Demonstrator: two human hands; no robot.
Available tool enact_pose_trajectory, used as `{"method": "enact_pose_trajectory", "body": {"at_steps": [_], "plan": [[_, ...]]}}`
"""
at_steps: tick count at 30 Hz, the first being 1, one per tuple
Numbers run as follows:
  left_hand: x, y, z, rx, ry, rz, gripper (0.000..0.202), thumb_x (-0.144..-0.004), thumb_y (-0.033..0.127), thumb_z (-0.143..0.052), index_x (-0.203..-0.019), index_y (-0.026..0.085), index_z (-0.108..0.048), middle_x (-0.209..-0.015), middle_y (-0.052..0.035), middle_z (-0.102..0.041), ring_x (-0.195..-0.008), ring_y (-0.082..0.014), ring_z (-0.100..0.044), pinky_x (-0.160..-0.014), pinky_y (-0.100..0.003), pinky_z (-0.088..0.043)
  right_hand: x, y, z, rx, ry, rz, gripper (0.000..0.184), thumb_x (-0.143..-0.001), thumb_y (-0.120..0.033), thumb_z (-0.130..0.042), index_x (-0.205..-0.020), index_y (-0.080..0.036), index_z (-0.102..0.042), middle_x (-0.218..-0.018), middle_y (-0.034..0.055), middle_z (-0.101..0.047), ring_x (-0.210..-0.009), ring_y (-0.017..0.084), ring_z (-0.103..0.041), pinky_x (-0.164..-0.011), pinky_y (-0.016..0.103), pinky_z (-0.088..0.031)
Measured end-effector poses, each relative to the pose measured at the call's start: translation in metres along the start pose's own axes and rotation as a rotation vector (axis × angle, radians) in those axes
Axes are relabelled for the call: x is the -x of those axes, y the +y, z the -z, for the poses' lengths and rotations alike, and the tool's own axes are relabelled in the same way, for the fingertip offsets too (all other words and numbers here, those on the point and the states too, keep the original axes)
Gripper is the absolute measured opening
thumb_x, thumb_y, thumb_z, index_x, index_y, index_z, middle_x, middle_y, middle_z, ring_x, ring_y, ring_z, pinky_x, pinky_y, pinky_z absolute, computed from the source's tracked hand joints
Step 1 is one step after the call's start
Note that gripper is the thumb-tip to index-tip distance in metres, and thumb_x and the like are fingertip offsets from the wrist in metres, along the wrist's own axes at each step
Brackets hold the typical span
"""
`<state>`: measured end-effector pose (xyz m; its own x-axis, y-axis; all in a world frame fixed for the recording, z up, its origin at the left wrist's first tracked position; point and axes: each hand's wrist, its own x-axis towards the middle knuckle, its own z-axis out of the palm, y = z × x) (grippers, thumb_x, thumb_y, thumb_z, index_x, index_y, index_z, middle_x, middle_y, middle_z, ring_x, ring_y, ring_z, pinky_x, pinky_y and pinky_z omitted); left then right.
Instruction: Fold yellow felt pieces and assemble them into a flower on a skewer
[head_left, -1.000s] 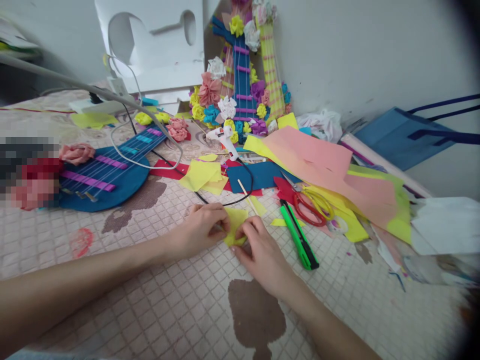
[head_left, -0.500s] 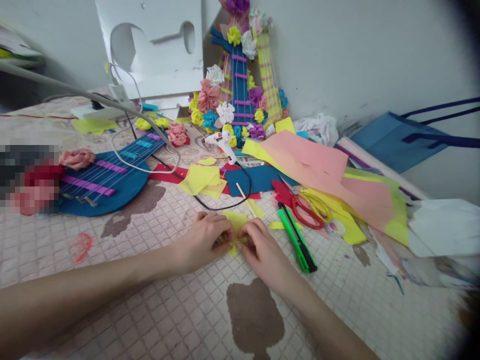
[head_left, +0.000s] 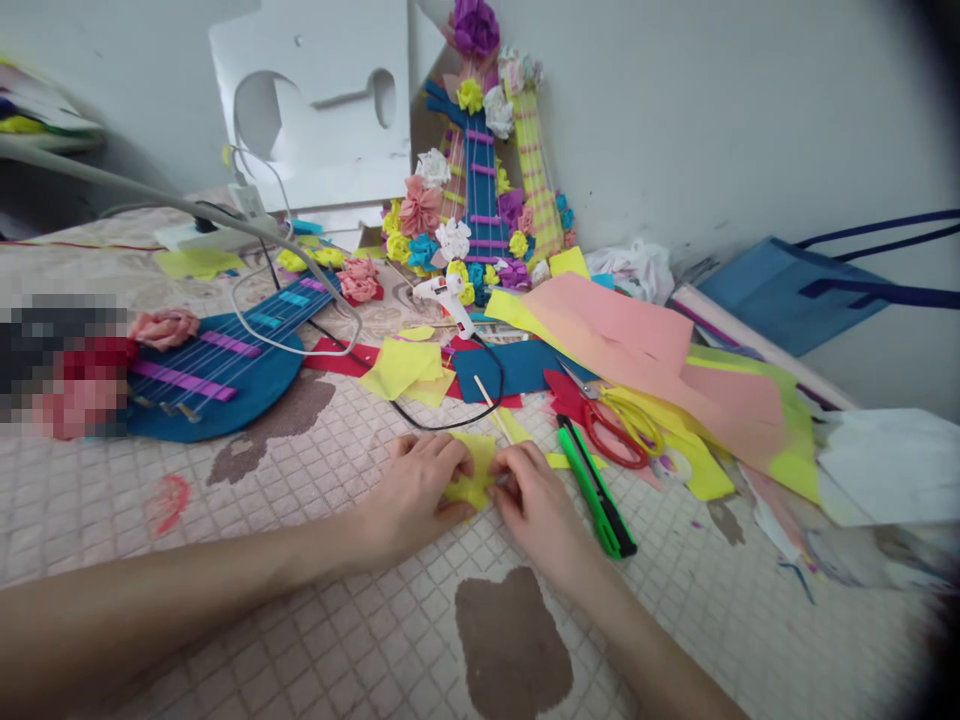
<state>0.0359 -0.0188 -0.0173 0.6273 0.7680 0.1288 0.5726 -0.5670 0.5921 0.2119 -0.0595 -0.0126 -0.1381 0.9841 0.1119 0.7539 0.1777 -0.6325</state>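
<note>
A small piece of yellow paper [head_left: 474, 472] lies on the patterned mat between my two hands. My left hand [head_left: 414, 494] presses on its left side with fingers curled over the paper. My right hand [head_left: 534, 502] pinches its right edge with thumb and fingers closed. Both forearms reach in from the bottom of the view. A thin wooden stick [head_left: 489, 400] lies just beyond the paper. A green utility knife [head_left: 598, 488] rests right of my right hand.
Red and yellow scissors [head_left: 619, 420] lie on pink and yellow paper sheets [head_left: 637, 340]. A white glue gun [head_left: 448, 298] with a black cord sits behind. A blue paper guitar [head_left: 217, 365] lies left; decorated guitars [head_left: 480, 180] lean on the wall. A blue bag [head_left: 795, 290] stands right.
The hands have kept working the yellow paper, which first bunched up between the fingers and now lies flatter under them. The view has shifted slightly.
</note>
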Motion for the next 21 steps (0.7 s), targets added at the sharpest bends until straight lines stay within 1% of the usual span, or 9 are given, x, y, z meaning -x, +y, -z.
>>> {"method": "enact_pose_trajectory", "body": {"at_steps": [5, 9, 12, 15, 18, 21], "plan": [[-0.001, 0.001, 0.002, 0.016, -0.012, 0.009, 0.025, -0.069, 0.015, -0.065, -0.087, 0.019, -0.046, -0.091, -0.0022, -0.059, -0.089, -0.0218, -0.055, -0.081, -0.039, -0.033, -0.003, 0.004, 0.005, -0.017, 0.094, 0.035, 0.019, -0.077, -0.003, -0.044, -0.083, -0.021, -0.049, -0.086, 0.003, -0.052, -0.08, 0.018, -0.055, -0.07, 0.031, -0.047], [0.0, 0.001, 0.003, 0.034, 0.003, -0.001, 0.025, -0.069, 0.015, -0.065, -0.085, 0.019, -0.046, -0.089, -0.0013, -0.059, -0.088, -0.0213, -0.055, -0.08, -0.039, -0.033, -0.008, 0.006, 0.009, -0.023, 0.161, 0.028, 0.017, -0.082, -0.008, -0.045, -0.091, -0.02, -0.051, -0.089, 0.0048, -0.055, -0.079, 0.018, -0.056, -0.07, 0.032, -0.048], [0.0, 0.001, 0.002, 0.047, 0.011, 0.002, 0.026, -0.069, 0.014, -0.066, -0.086, 0.019, -0.046, -0.093, -0.0025, -0.059, -0.092, -0.0225, -0.055, -0.082, -0.04, -0.034, -0.014, 0.005, 0.005, 0.006, 0.143, 0.032, 0.023, -0.082, -0.009, -0.046, -0.102, -0.02, -0.05, -0.1, 0.0079, -0.056, -0.083, 0.019, -0.058, -0.07, 0.034, -0.049], [0.0, 0.0, 0.003, 0.056, 0.015, -0.001, 0.029, -0.069, 0.014, -0.068, -0.088, 0.019, -0.047, -0.098, -0.0039, -0.059, -0.095, -0.0239, -0.054, -0.083, -0.041, -0.034, -0.02, 0.004, -0.002, 0.052, 0.126, 0.046, 0.028, -0.082, -0.011, -0.046, -0.108, -0.019, -0.048, -0.107, 0.0104, -0.055, -0.09, 0.022, -0.058, -0.074, 0.037, -0.049], [0.0, 0.0, 0.003, 0.059, 0.019, -0.013, 0.032, -0.069, 0.013, -0.069, -0.091, 0.019, -0.047, -0.099, -0.0043, -0.058, -0.097, -0.0244, -0.054, -0.083, -0.042, -0.035, -0.025, 0.003, -0.006, 0.077, 0.135, 0.002, 0.028, -0.081, -0.012, -0.048, -0.109, -0.018, -0.048, -0.1, 0.0093, -0.056, -0.086, 0.022, -0.058, -0.074, 0.037, -0.048], [0.0, -0.001, 0.002, 0.069, 0.033, -0.036, 0.034, -0.069, 0.011, -0.069, -0.091, 0.019, -0.046, -0.1, -0.0037, -0.057, -0.098, -0.0243, -0.053, -0.084, -0.042, -0.036, -0.027, 0.003, -0.006, 0.089, 0.115, -0.026, 0.02, -0.079, -0.012, -0.05, -0.098, -0.019, -0.052, -0.09, 0.0054, -0.056, -0.078, 0.02, -0.057, -0.071, 0.035, -0.047]]}}
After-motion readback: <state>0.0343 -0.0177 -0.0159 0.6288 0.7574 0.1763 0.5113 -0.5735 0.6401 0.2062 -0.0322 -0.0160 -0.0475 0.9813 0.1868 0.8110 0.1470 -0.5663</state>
